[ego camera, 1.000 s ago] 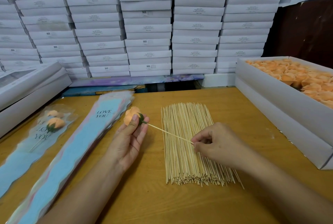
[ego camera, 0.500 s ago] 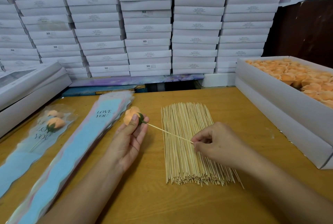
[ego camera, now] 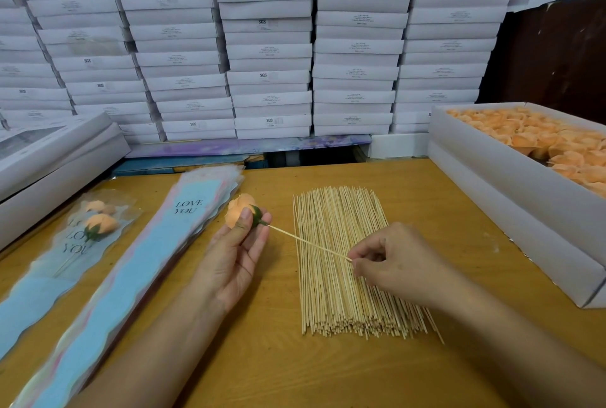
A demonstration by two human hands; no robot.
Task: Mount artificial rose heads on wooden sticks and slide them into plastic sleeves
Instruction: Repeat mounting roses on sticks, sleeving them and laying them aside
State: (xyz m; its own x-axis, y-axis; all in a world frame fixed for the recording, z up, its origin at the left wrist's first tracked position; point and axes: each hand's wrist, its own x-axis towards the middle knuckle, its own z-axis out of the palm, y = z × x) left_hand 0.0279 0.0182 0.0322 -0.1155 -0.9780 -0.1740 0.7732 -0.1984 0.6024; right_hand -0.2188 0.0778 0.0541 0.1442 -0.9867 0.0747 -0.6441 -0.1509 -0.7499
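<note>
L hand point(ego camera: 234, 253) grips rose point(ego camera: 238, 209); R hand point(ego camera: 390, 263) pinches stick point(ego camera: 308, 243).

Two hands show: a left hand point(ego camera: 234, 256) and a right hand point(ego camera: 392, 265). One rose head point(ego camera: 236, 209) sits on one raised wooden stick point(ego camera: 308, 243). Two sleeved roses point(ego camera: 98, 220) lie beside one stack of empty plastic sleeves point(ego camera: 137, 276); the loose sticks point(ego camera: 344, 263) and boxed rose heads point(ego camera: 541, 142) are too many to count.

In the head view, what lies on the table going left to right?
Sleeved roses → stack of empty sleeves → left hand holding a rose head → bundle of sticks → right hand → box of rose heads.
</note>
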